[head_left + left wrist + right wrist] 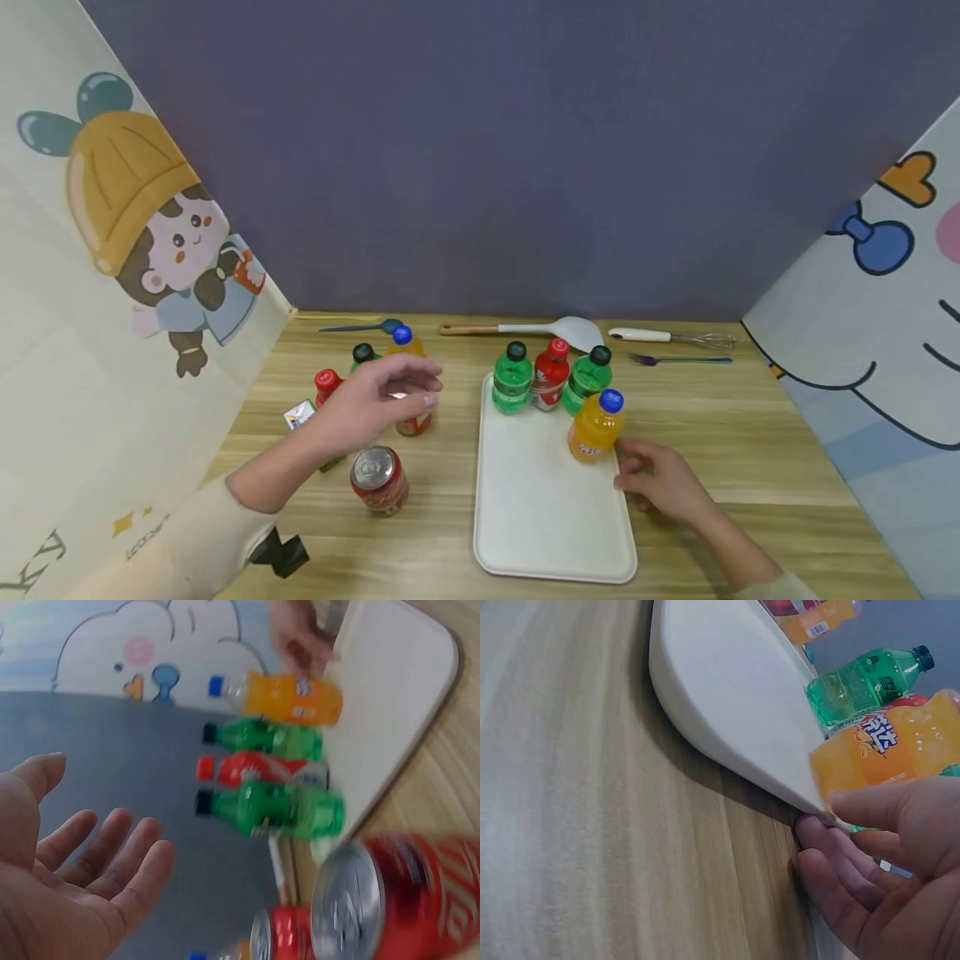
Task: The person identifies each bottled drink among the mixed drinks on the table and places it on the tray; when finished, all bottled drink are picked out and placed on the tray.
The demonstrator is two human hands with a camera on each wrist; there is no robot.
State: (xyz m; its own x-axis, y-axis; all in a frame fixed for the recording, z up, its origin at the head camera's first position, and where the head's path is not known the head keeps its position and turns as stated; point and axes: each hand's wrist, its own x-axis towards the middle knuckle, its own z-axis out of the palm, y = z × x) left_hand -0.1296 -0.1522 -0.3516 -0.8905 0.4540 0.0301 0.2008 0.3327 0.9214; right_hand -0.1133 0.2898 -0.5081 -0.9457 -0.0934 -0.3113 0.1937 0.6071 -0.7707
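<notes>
My left hand hovers with relaxed fingers over the left-hand drinks, holding nothing. A red soda can stands just below it, and another red can is partly hidden behind the fingers. At the right edge of the white tray, my right hand pinches the rim, thumb on top and fingers against the underside. Beside that thumb an orange soda bottle with a blue cap stands upright on the tray. Along the tray's far end are two green bottles with a red bottle between them.
Behind my left hand stand a red-capped bottle, a green bottle, a blue-capped orange bottle and a small carton. Along the back wall lie a dark spoon, a white turner, a whisk and a fork.
</notes>
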